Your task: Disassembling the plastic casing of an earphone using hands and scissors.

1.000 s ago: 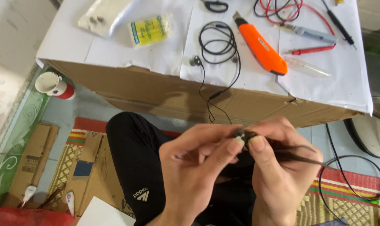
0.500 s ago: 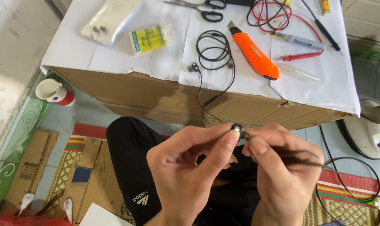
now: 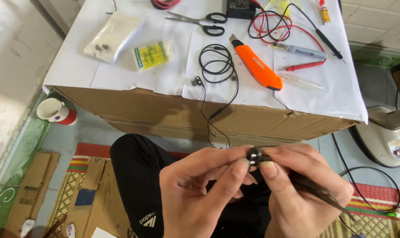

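Head view, looking down over my lap: my left hand [image 3: 200, 194] has a small dark earbud [image 3: 253, 155] pinched between thumb and fingertips, the grip closed tight on it. My right hand [image 3: 301, 189] comes in from the other side, thumb pressed against the same bud, and that grip is also closed around slim dark tweezers [image 3: 328, 196] that trail back past my wrist. So the bud sits in mid-air between both hands, below the near edge of the table [image 3: 120, 75] — a cardboard box under white paper.

Progress, as I judge it: the bud is in hand and being worked on at close quarters, but I can't tell whether it is opened, glued or closed; my fingers hide the seam. Up on the table the rest of the black earphone cable [image 3: 217, 66] lies coiled near the middle, its other bud [image 3: 196, 81] by the near edge and a strand hanging over the front. An orange utility knife [image 3: 257, 68] lies just right of the coil, scissors [image 3: 204, 22] toward the far edge, red and black probe leads [image 3: 292, 39] at the far right, a small glue bottle [image 3: 324, 11] in the far right corner. Nothing is packed away, so the job looks mid-way.
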